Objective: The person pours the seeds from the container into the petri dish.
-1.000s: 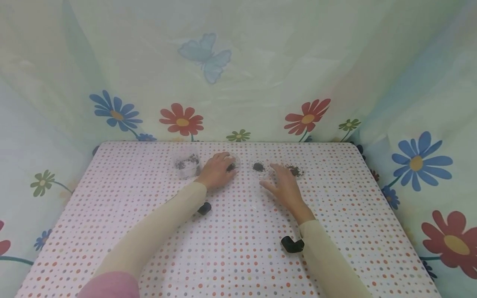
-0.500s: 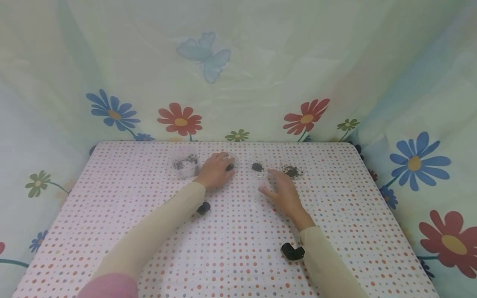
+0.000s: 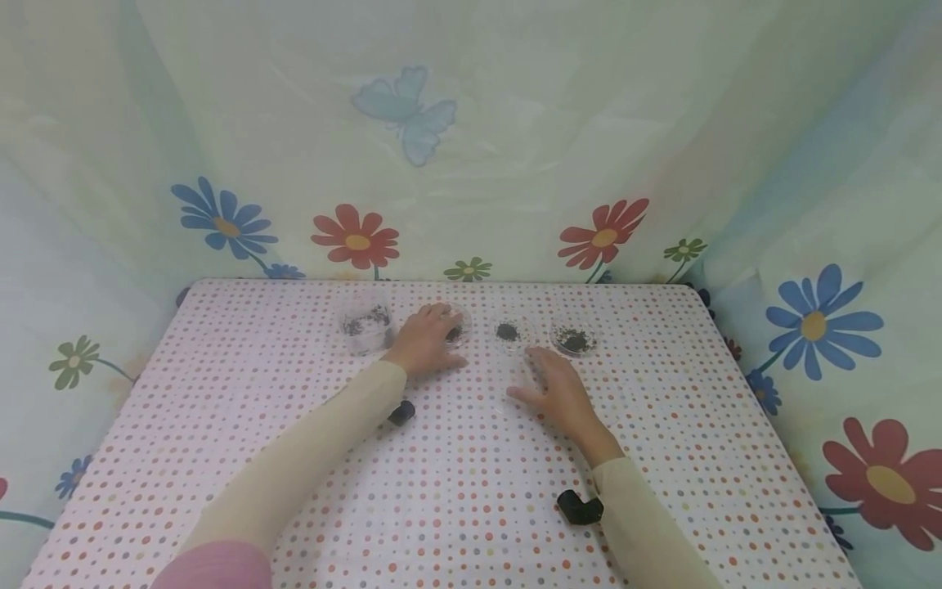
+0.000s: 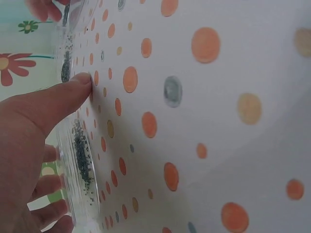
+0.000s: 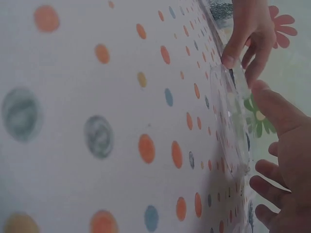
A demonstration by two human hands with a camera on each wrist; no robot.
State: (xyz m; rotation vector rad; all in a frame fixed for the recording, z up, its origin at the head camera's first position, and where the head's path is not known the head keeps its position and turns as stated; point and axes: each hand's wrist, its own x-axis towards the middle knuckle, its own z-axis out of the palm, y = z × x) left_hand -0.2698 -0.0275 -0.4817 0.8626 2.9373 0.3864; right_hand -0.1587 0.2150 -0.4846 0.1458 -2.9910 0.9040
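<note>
above a clear dish [image 4: 72, 174] of dark grains, the fingers of the left hand [image 3: 423, 339] reach out, relaxed, with the thumb straight and standing apart from them; whether the fingertips touch the dish, i cannot tell. the right hand [image 3: 561, 391] has its fingers loosely spread and its thumb pointing toward the left hand. near that thumb a clear flat piece [image 5: 228, 116] lies on the table [image 3: 471, 491], plain in the right wrist view but faint from the head. beyond the right fingertips stands a second dish [image 3: 524, 329] with a small dark heap, and to its right a third dish [image 3: 561, 327], its grains more scattered. left of the left hand is a squarish clear tub [image 3: 361, 343], also strewn with grains. these four make a row near the far edge of the dotted tabletop. farther out, cream sleeves [image 3: 294, 458] cover both arms, and a flowered sheet [image 3: 486, 180] with a pale butterfly [image 3: 408, 114] hangs behind.
</note>
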